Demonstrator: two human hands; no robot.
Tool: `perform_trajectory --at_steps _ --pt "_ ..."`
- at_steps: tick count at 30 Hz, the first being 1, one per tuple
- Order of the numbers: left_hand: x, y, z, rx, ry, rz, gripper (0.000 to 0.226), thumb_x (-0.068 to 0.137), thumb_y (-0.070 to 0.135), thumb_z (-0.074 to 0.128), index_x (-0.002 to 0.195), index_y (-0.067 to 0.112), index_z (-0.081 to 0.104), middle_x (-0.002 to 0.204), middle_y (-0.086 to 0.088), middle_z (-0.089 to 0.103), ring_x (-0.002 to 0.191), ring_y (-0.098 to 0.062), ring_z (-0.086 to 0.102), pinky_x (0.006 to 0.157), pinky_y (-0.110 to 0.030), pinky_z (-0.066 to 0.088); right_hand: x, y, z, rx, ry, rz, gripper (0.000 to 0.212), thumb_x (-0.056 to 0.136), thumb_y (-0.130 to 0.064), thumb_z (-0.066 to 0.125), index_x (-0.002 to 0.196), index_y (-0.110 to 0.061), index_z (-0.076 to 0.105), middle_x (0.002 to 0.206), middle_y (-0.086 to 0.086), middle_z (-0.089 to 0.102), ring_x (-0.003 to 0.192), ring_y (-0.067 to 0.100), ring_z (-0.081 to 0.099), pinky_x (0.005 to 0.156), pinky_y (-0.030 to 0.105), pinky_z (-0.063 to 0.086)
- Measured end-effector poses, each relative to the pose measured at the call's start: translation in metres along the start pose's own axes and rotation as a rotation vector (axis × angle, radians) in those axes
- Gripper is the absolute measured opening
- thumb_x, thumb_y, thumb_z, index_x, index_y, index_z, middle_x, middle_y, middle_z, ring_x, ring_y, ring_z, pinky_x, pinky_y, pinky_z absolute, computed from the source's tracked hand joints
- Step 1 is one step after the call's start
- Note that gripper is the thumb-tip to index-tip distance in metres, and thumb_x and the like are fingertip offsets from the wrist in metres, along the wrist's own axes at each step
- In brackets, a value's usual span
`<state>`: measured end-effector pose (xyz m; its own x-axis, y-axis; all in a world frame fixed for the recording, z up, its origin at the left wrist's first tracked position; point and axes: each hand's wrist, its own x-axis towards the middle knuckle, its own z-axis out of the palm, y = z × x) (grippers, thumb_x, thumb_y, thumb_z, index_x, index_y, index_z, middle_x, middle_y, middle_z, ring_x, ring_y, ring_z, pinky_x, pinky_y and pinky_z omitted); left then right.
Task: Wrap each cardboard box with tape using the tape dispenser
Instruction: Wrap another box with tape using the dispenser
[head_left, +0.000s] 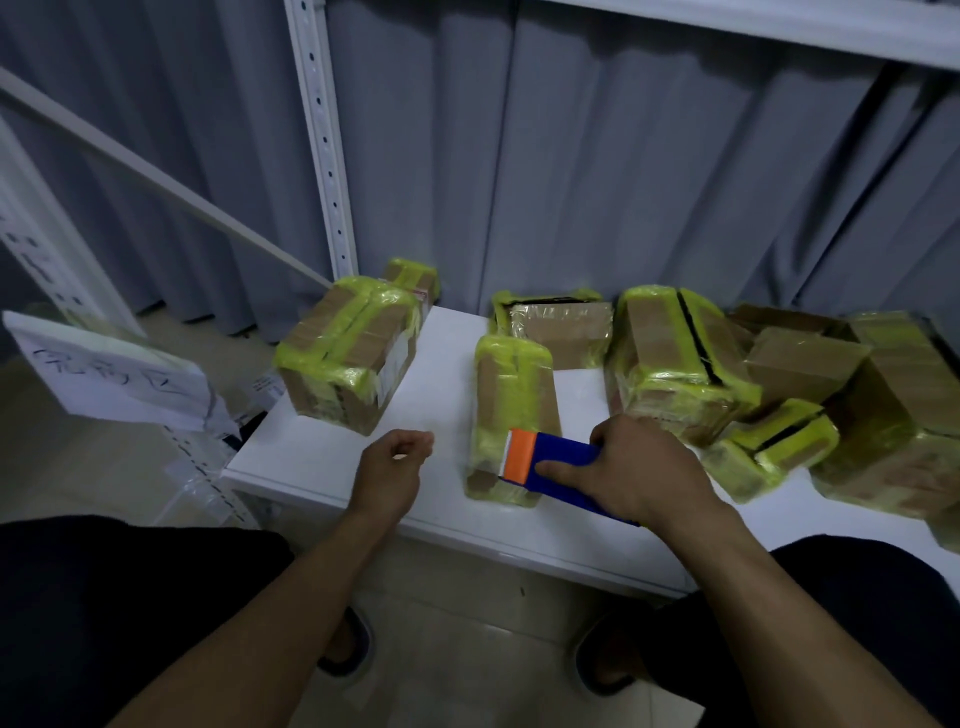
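**Head view: dispenser at the near end of the narrow box**

Right hand: fingers and thumb curled round the blue body of the tape dispenser, thumb along its near side. The orange end points left and lies over the near end of the narrow box. I cannot tell whether it presses on the box.

Left hand: fingers loosely curled, holding nothing, over the worktop just left of the narrow box and apart from it.

The narrow box stands mid-worktop, long axis pointing away from me, with yellow-green tape along its length and over its ends.

I note further boxes, all with the same yellow-green tape:
- large left box, at the worktop's left rear corner, with a small box behind it
- flat box, just behind the narrow one
- tall box, right of centre
- right-hand pile, several boxes leaning on each other

Surroundings: a grey curtain behind, a white shelf upright, and a handwritten paper sign at left. Motion blur softens the edges.
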<state>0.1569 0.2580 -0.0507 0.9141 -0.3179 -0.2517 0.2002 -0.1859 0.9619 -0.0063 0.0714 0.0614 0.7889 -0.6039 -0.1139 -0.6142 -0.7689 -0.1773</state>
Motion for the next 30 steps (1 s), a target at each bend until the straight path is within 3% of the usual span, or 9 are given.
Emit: perform_trajectory --at_steps 3,8,13,19,23,26,30 --pt "-0.001 -0.012 0.008 -0.040 0.016 -0.049 0.010 0.093 0.026 0.067 0.094 0.016 0.070 0.087 -0.001 0.067 0.077 -0.017 0.060 0.065 -0.027 0.047 0.003 -0.015 0.002 -0.089 0.029 0.008 0.067 0.070 -0.087 0.061 0.072 -0.021 0.048 0.075 0.000 0.054 0.072 0.023 0.060 0.064 0.033 0.051" --pt "0.007 -0.020 0.010 -0.112 0.089 -0.117 0.005 0.090 0.022 0.071 0.092 0.018 0.070 0.099 0.001 0.069 0.091 -0.017 0.063 0.087 -0.035 0.052 0.003 -0.033 -0.001 -0.129 -0.002 0.012 0.067 0.072 -0.083 0.063 0.088 -0.020 0.049 0.084 -0.002 0.050 0.079 0.023 0.056 0.069 0.033 0.050" --pt "0.014 -0.024 0.022 -0.149 0.094 -0.171 0.004 0.091 0.019 0.069 0.093 0.016 0.069 0.095 0.005 0.067 0.093 -0.016 0.061 0.084 -0.031 0.051 0.005 -0.042 -0.004 -0.155 -0.029 0.030 0.063 0.078 -0.077 0.065 0.092 -0.019 0.044 0.088 0.001 0.046 0.082 0.025 0.050 0.072 0.034 0.046" --pt "0.024 -0.033 0.038 -0.117 0.056 -0.236 0.006 0.091 0.021 0.068 0.095 0.017 0.069 0.098 0.001 0.067 0.087 -0.019 0.060 0.084 -0.035 0.052 0.016 -0.046 -0.003 -0.172 -0.071 0.062 0.062 0.079 -0.074 0.067 0.090 -0.018 0.043 0.086 0.000 0.045 0.083 0.025 0.049 0.074 0.034 0.046" --pt "0.029 -0.041 0.047 -0.090 0.009 -0.291 0.006 0.092 0.022 0.066 0.094 0.018 0.069 0.093 0.000 0.065 0.082 -0.019 0.057 0.087 -0.040 0.053 0.022 -0.048 -0.003 -0.162 -0.114 0.053 0.067 0.077 -0.077 0.067 0.096 -0.019 0.041 0.089 0.000 0.041 0.101 0.029 0.060 0.077 0.036 0.044" --pt "0.032 -0.044 0.054 -0.083 -0.039 -0.308 0.005 0.092 0.022 0.065 0.094 0.020 0.069 0.093 -0.001 0.064 0.080 -0.017 0.056 0.074 -0.032 0.048 0.026 -0.048 -0.003 -0.157 -0.130 0.056 0.069 0.075 -0.079 0.068 0.098 -0.019 0.042 0.086 -0.001 0.039 0.105 0.030 0.061 0.076 0.036 0.044" --pt "0.034 -0.042 0.060 -0.070 -0.102 -0.333 0.010 0.090 0.025 0.065 0.099 0.021 0.068 0.096 -0.001 0.064 0.080 -0.013 0.055 0.072 -0.027 0.045 0.029 -0.047 -0.002 -0.150 -0.154 0.055 0.068 0.076 -0.077 0.069 0.098 -0.019 0.042 0.084 -0.002 0.036 0.105 0.030 0.061 0.077 0.036 0.044"
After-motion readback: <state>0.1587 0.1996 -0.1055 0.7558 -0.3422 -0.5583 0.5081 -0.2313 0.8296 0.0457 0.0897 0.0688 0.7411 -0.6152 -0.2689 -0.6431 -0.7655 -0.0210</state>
